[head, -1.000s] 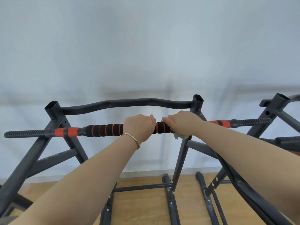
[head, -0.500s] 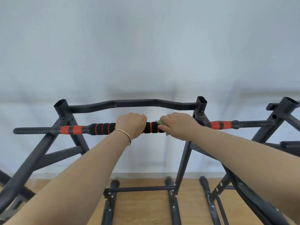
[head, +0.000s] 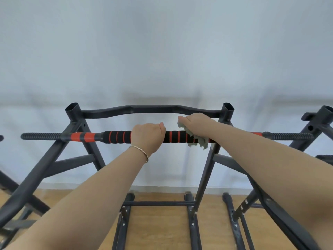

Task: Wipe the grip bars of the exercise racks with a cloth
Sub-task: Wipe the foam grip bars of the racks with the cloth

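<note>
A black foam grip bar (head: 117,137) with red rings and red end bands runs across the middle of the black exercise rack (head: 86,112). My left hand (head: 148,135) is closed around the bar near its middle. My right hand (head: 196,121) holds a crumpled grey-green cloth (head: 198,141) just right of that, raised slightly above the bar, with the cloth hanging down over the foam. A bent black crossbar (head: 149,109) joins the two open-topped uprights behind the grip bar.
A second black rack (head: 322,116) stands at the right edge, its frame passing under my right forearm. Rack feet (head: 191,222) rest on a wooden floor below. A pale wall is close behind. Another frame part (head: 10,184) shows at the far left.
My right hand has lifted up and back off the bar, so the cloth now shows hanging beneath it. My left hand keeps its grip. The view has shifted slightly.
</note>
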Demonstrator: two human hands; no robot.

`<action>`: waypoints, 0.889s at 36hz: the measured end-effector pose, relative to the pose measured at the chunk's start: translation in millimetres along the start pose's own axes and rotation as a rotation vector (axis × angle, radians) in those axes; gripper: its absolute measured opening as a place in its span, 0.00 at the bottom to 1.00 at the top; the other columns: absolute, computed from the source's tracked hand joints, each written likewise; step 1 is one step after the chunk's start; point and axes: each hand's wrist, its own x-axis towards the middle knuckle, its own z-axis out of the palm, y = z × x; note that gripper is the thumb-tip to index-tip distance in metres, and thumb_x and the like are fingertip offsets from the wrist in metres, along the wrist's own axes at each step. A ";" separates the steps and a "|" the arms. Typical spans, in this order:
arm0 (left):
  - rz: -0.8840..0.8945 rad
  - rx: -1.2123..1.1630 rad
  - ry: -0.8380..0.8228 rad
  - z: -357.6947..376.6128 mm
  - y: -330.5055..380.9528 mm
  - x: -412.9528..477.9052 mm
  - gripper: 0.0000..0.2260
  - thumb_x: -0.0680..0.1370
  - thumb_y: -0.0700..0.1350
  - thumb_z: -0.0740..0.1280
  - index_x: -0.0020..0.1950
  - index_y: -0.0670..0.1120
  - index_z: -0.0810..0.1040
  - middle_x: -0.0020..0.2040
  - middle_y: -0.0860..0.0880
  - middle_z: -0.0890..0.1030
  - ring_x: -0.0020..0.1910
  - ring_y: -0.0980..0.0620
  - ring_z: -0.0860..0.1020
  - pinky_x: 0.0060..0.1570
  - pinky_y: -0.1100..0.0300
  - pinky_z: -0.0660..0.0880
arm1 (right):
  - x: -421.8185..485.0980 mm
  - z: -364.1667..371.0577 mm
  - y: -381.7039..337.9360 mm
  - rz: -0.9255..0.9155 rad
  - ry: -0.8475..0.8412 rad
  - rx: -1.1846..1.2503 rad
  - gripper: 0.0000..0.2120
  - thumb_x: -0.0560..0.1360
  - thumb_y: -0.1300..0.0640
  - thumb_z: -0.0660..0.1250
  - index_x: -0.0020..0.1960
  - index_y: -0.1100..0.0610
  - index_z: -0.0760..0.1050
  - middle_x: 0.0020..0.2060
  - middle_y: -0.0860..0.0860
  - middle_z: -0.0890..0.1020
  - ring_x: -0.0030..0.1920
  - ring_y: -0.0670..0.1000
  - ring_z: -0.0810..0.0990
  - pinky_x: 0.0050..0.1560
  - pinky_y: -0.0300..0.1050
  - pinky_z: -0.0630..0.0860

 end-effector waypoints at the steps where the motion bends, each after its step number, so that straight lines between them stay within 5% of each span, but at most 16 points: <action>1: -0.001 -0.017 -0.010 -1.8 -0.8 1.2 0.10 0.74 0.42 0.66 0.54 0.48 0.71 0.30 0.51 0.69 0.30 0.49 0.74 0.29 0.59 0.69 | -11.1 -4.9 3.4 -0.022 0.018 0.033 0.18 0.83 0.48 0.51 0.48 0.57 0.75 0.38 0.53 0.82 0.39 0.53 0.80 0.45 0.49 0.78; 6: -0.011 -0.028 0.003 -17.0 9.8 8.8 0.12 0.72 0.36 0.64 0.54 0.45 0.71 0.31 0.50 0.68 0.32 0.48 0.72 0.30 0.59 0.68 | -52.3 -18.1 46.6 -0.196 0.278 -0.092 0.10 0.85 0.54 0.52 0.47 0.47 0.67 0.38 0.46 0.74 0.44 0.54 0.78 0.48 0.53 0.75; 9: 0.051 -0.057 -0.050 -25.6 33.4 18.7 0.15 0.74 0.35 0.63 0.59 0.44 0.70 0.33 0.49 0.69 0.34 0.48 0.73 0.31 0.57 0.69 | -60.5 -5.0 58.8 -0.191 0.213 -0.210 0.09 0.84 0.52 0.53 0.53 0.49 0.72 0.39 0.46 0.74 0.44 0.53 0.75 0.47 0.53 0.76; 13: 0.062 -0.066 -0.101 -20.2 46.8 25.9 0.13 0.74 0.37 0.63 0.58 0.45 0.70 0.34 0.49 0.70 0.33 0.48 0.72 0.31 0.57 0.68 | -55.9 17.7 66.0 -0.183 0.287 -0.379 0.29 0.77 0.33 0.44 0.50 0.54 0.73 0.40 0.48 0.78 0.44 0.53 0.77 0.43 0.48 0.73; 17: 0.117 -0.005 -0.023 -10.9 46.2 22.0 0.20 0.77 0.39 0.61 0.68 0.45 0.66 0.33 0.49 0.69 0.34 0.46 0.75 0.31 0.58 0.69 | -50.0 11.9 58.3 -0.197 0.251 -0.372 0.18 0.83 0.41 0.46 0.43 0.52 0.63 0.34 0.48 0.74 0.38 0.54 0.76 0.41 0.51 0.74; 22: 0.111 -0.009 0.034 -10.7 48.3 20.1 0.15 0.78 0.40 0.59 0.64 0.45 0.68 0.31 0.50 0.68 0.31 0.48 0.74 0.29 0.59 0.68 | -39.5 1.2 53.1 -0.079 0.111 -0.189 0.17 0.83 0.52 0.49 0.42 0.55 0.70 0.33 0.49 0.80 0.37 0.54 0.79 0.40 0.47 0.75; 25: 0.096 -0.001 0.047 -11.4 48.6 17.1 0.11 0.76 0.39 0.62 0.58 0.46 0.71 0.29 0.51 0.66 0.29 0.48 0.74 0.29 0.60 0.67 | -28.8 -5.7 49.5 0.075 0.054 -0.002 0.22 0.84 0.50 0.47 0.45 0.57 0.77 0.36 0.51 0.81 0.43 0.54 0.80 0.45 0.47 0.73; 28: 0.054 -0.011 0.050 -11.1 51.6 11.6 0.07 0.73 0.38 0.63 0.41 0.47 0.66 0.25 0.52 0.62 0.24 0.50 0.68 0.28 0.62 0.64 | -23.4 -10.3 51.9 0.220 0.072 0.229 0.29 0.84 0.44 0.48 0.49 0.61 0.82 0.42 0.55 0.85 0.47 0.54 0.82 0.55 0.50 0.75; 32: 0.049 0.015 0.079 -8.0 52.9 8.1 0.08 0.72 0.39 0.63 0.39 0.47 0.65 0.26 0.52 0.60 0.25 0.51 0.68 0.29 0.61 0.64 | -30.0 -21.7 53.7 0.272 0.109 0.591 0.27 0.82 0.40 0.52 0.42 0.59 0.77 0.39 0.49 0.83 0.42 0.49 0.80 0.53 0.46 0.72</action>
